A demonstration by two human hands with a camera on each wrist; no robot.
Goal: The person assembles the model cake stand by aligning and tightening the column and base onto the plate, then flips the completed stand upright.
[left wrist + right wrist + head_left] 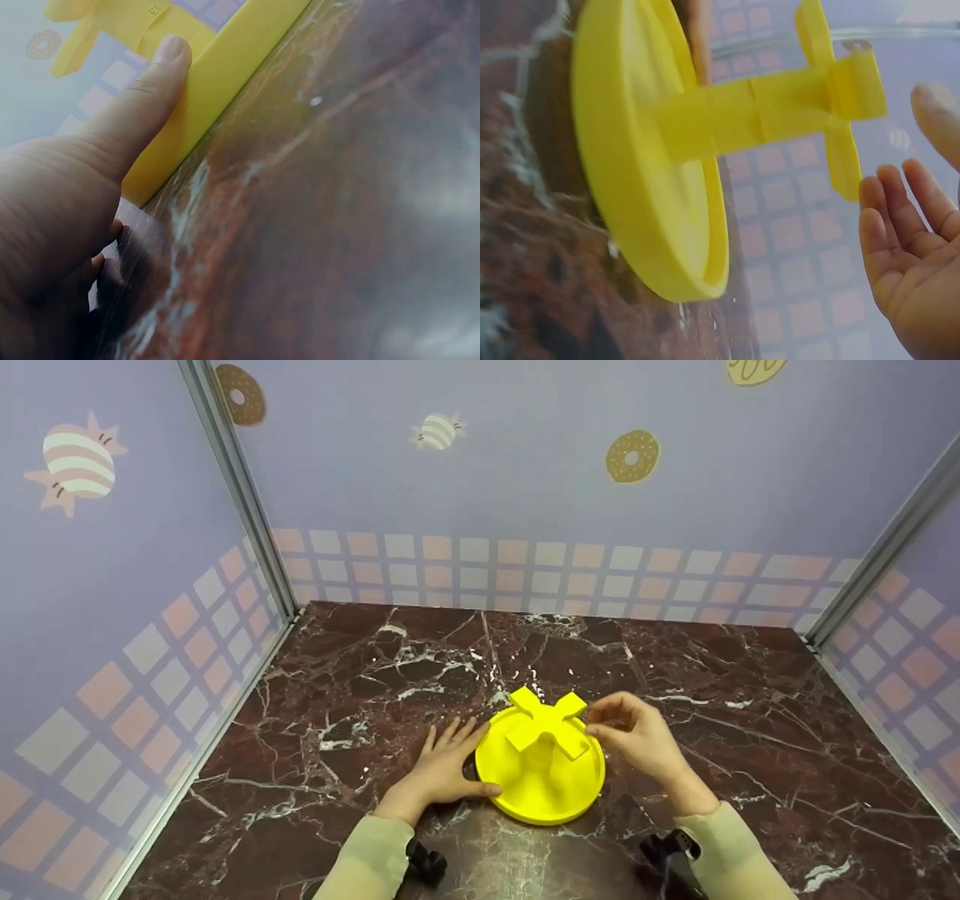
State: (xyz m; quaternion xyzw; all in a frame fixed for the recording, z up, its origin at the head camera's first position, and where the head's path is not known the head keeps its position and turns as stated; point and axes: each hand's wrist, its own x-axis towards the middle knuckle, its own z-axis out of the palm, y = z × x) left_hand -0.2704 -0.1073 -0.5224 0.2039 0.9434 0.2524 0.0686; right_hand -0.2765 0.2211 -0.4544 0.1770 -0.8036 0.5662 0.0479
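A yellow plastic stand stands on the marble-patterned table; it has a round shallow tray as its base, an upright post and a four-armed cross on top. My left hand is at the tray's left side with its fingers spread, and its thumb lies against the rim. To the right of the cross is my right hand, its fingers loosely bent and holding nothing. In the right wrist view its fingertips are close beside one cross arm; whether they touch it I cannot tell.
The dark red marble-patterned tabletop is bounded by lilac panels at the back, left and right, printed with sweets and doughnuts. Metal posts stand at the corners. Black wrist devices sit under both sleeves.
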